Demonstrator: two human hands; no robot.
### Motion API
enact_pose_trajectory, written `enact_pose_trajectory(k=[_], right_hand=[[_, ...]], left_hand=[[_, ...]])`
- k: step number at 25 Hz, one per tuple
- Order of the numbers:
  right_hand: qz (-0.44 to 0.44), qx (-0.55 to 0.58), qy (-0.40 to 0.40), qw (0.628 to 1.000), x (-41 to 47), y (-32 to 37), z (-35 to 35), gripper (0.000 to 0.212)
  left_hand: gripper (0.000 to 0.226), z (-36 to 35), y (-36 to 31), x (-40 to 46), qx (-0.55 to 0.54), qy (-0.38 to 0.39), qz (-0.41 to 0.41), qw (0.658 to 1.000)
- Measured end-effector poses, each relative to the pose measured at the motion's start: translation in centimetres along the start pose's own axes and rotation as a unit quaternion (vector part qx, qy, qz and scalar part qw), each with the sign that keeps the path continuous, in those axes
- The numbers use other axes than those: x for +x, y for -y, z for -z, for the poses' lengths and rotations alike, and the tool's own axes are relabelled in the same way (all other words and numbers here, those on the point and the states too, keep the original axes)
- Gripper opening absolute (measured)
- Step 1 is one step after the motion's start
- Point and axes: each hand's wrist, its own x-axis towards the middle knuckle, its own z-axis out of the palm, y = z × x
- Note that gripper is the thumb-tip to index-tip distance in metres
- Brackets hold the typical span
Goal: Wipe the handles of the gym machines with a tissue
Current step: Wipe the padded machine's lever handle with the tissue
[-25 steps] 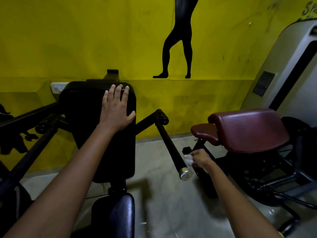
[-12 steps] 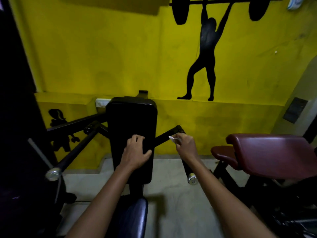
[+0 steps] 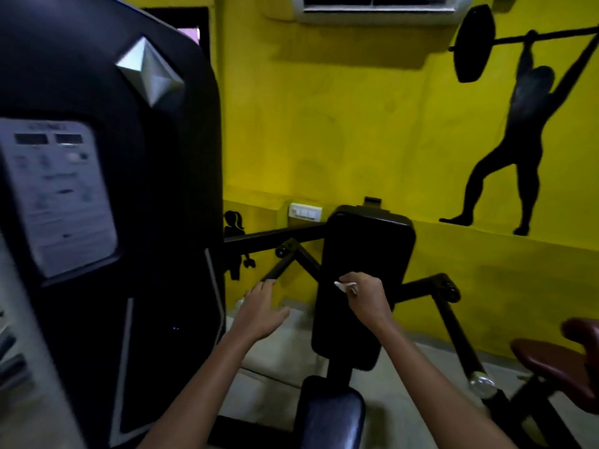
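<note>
A black gym machine stands ahead with a tall back pad point(image 3: 366, 254) and two black handle bars. My right hand point(image 3: 368, 298) is closed on a small white tissue point(image 3: 343, 285) and hovers in front of the pad, away from both bars. The right handle point(image 3: 455, 332) slants down to a chrome end cap at the lower right. My left hand point(image 3: 262, 307) is open, fingers spread, its fingertips at the lower part of the left handle point(image 3: 278, 268); whether they touch it is unclear.
A large black weight-stack cover point(image 3: 113, 222) with a grey instruction plate fills the left. A maroon padded seat point(image 3: 564, 361) sits at the lower right. The dark blue seat point(image 3: 330, 416) is below me. Behind is a yellow wall with a switch plate point(image 3: 305, 211).
The view has swung left and up. My left hand left the back pad and reached toward the left handle. My right hand came off the right handle, carrying the tissue leftward.
</note>
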Motion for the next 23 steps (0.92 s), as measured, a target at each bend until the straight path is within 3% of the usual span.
enact_pose_trajectory(k=[5,11,23], right_hand=[[-0.026,-0.018,0.002,1.0,3.6,4.6,-6.0,0.009],[-0.08,-0.019,-0.007,0.997,6.0,8.1,-12.9,0.016],[-0.137,-0.018,0.001,0.99,14.1,2.4,-20.7,0.014]], left_hand=[[0.069,3.4,6.0,2.4,0.011,0.007,-0.012,1.0],[0.069,6.0,12.3,6.8,0.008,0.043,-0.043,0.998],[0.06,2.5,18.3,18.6,0.076,0.079,-0.092,0.99]])
